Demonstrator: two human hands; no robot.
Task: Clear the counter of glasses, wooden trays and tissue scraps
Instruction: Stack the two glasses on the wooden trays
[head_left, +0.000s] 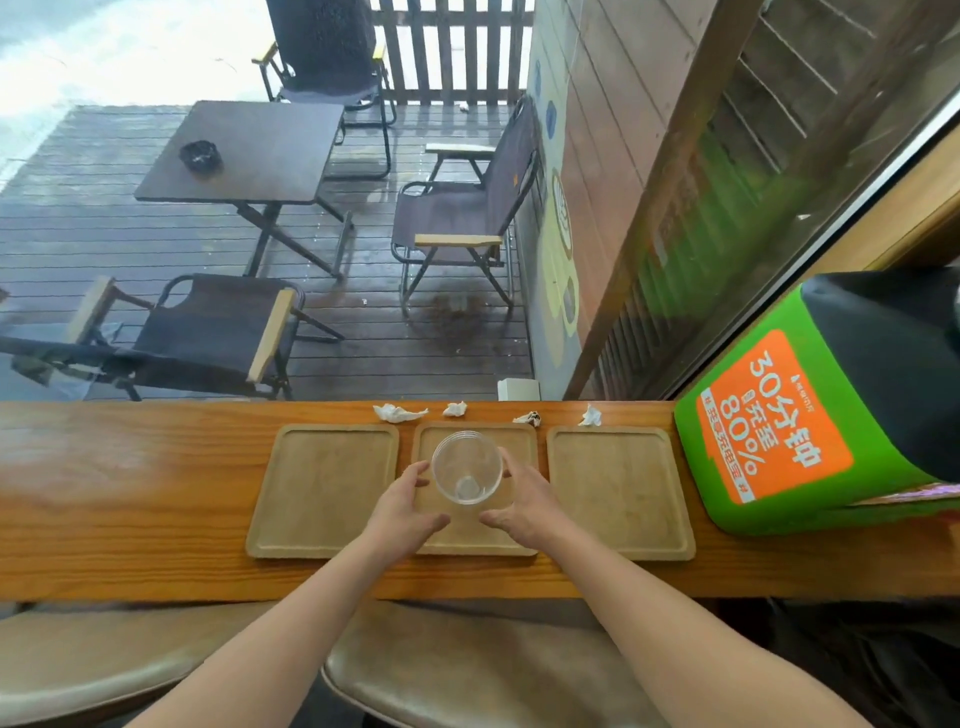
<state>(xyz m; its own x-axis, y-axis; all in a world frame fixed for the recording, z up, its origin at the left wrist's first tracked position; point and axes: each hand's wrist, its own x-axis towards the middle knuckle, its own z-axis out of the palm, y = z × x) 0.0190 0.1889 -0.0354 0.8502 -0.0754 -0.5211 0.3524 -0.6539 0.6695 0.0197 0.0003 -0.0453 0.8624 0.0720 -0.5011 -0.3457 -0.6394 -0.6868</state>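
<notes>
I see the tabletop (130, 467) carrying three wooden trays; the middle tray (475, 535) bears the glass (466, 466). My left hand (402, 506) and right hand (524, 501) flank it, spread wide, apparently ready to lift. Tissue scraps (399, 413) lie just behind the trays.

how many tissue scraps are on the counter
4, all along the counter's far edge: one behind the left wooden tray, two behind the middle tray, one behind the right tray.

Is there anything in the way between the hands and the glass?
Nothing visible. The left hand and right hand sit open on either side of the glass on the middle tray, with only bare wood between.
</notes>
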